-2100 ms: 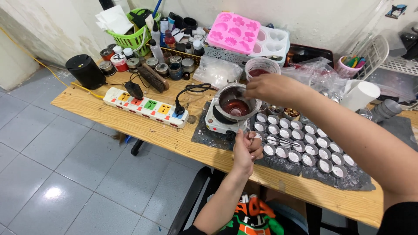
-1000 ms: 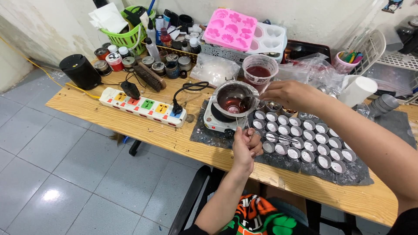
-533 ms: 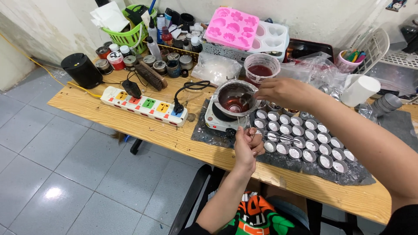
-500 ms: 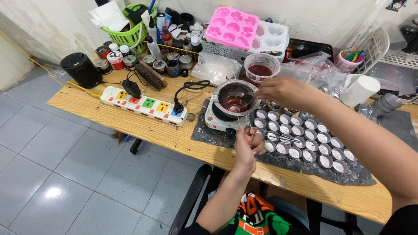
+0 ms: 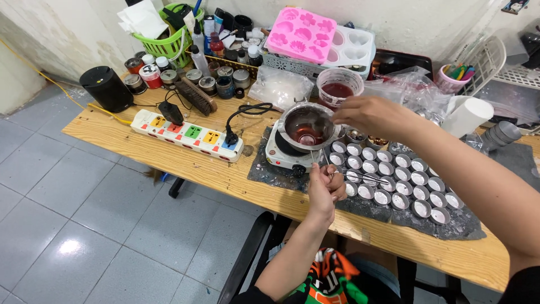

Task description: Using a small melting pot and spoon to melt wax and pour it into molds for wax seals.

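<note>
Here your right hand [image 5: 368, 115] reaches over the small metal pot [image 5: 307, 126], its fingers curled at the pot's rim at 3 o'clock; whether they pinch anything there you cannot tell. The pot is round and shiny, with dark red liquid pooled inside, and it sits on a white hot plate [image 5: 281, 155] near the middle of the counter [image 5: 225, 180]. Your left hand [image 5: 324, 188] is at the pot's 6 o'clock, fingers closed around a thin metal handle [image 5: 313, 160] that runs up toward the pot.

At the pot's 4 o'clock, rows of small round metal cups [image 5: 394, 183] with pale filling lie on a dark mat [image 5: 450, 225]. A clear tub of red liquid [image 5: 339, 90] stands at 1 o'clock, and a pink flower mould [image 5: 301, 35] behind it. At 9 o'clock lies a white power strip [image 5: 185, 135] with coloured sockets, and beyond it a black cylinder [image 5: 105, 89] and a green basket [image 5: 171, 39]. The counter is pale wood, the floor [image 5: 84, 225] grey tile, the wall [image 5: 416, 22] off-white.
</note>
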